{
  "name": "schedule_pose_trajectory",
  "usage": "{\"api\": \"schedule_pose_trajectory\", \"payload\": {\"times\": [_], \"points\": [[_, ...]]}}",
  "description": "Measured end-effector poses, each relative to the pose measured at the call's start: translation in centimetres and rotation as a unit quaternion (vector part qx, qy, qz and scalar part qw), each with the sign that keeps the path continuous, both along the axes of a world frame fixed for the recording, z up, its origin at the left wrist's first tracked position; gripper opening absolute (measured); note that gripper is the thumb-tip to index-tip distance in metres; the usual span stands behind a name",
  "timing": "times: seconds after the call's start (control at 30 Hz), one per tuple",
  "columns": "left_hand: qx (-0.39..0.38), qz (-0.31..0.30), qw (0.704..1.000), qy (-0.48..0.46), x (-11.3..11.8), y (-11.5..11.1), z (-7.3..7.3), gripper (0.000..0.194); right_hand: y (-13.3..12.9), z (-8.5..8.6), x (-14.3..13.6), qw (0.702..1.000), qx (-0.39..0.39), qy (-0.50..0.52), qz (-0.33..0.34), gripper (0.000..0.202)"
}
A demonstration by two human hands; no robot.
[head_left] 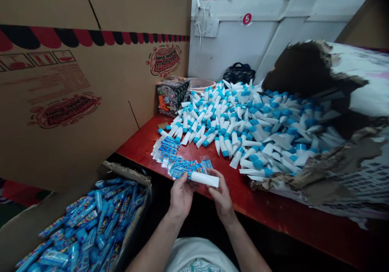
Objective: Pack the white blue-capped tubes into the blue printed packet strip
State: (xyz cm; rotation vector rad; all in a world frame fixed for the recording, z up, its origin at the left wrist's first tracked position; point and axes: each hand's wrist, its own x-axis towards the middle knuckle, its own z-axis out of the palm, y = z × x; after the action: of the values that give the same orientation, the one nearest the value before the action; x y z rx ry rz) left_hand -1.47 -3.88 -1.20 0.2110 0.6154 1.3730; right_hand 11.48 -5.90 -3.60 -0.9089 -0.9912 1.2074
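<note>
A white tube [204, 179] lies sideways between my two hands, just above the front edge of the red table [136, 148]. At its left end, which meets a printed blue sleeve, my left hand [181, 195] is closed in a pinch. My right hand [221, 195] has its fingers curled around the tube's right end. Just beyond the hands, printed blue plastic sleeves [170, 146] are fanned out on the table. Behind them spreads a large heap of white tubes with blue caps [212, 118].
At the lower left stands an open carton [142, 175] of wrapped blue tubes. Tall cardboard [121, 81] walls the left side. A torn sack [340, 171] lies at the right. A printed box [172, 96], a round tub [202, 84] and a dark bag [239, 73] are at the back.
</note>
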Motion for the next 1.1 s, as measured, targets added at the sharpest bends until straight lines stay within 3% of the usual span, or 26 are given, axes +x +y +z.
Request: {"api": "schedule_pose_trajectory", "payload": {"times": [0.2, 0.43, 0.6, 0.7, 0.83, 0.93, 1.1], "points": [[0.026, 0.026, 0.998, 0.044, 0.4, 0.0, -0.9, 0.011, -1.1, -0.3, 0.9, 0.993, -0.12, 0.003, -0.022, 0.033], [0.075, 0.038, 0.994, 0.069, 0.6, -0.1, 0.4, 0.01, -1.2, -0.5, -1.2, 0.99, -0.136, 0.007, -0.04, 0.039], [0.056, -0.087, 0.984, 0.144, 1.5, -1.6, -0.6, 0.035, -1.6, -0.8, -2.7, 0.991, -0.132, 0.024, -0.012, 0.038], [0.051, -0.138, 0.973, 0.179, 1.8, -2.2, -1.1, 0.035, -1.7, -1.1, -3.3, 0.993, -0.117, 0.017, -0.006, 0.039], [0.05, -0.112, 0.991, 0.049, 0.1, -0.9, 0.4, 0.039, -1.6, -1.1, -2.8, 0.991, -0.125, -0.03, 0.032, 0.041], [0.024, -0.073, 0.997, -0.022, -1.7, 0.4, 1.6, 0.027, -1.7, -0.8, -2.3, 0.985, -0.127, -0.078, 0.081, 0.042], [-0.036, -0.071, 0.994, -0.075, -1.9, 0.1, 1.3, 0.013, -1.8, -0.7, -1.8, 0.982, -0.056, -0.138, 0.117, 0.039]]}}
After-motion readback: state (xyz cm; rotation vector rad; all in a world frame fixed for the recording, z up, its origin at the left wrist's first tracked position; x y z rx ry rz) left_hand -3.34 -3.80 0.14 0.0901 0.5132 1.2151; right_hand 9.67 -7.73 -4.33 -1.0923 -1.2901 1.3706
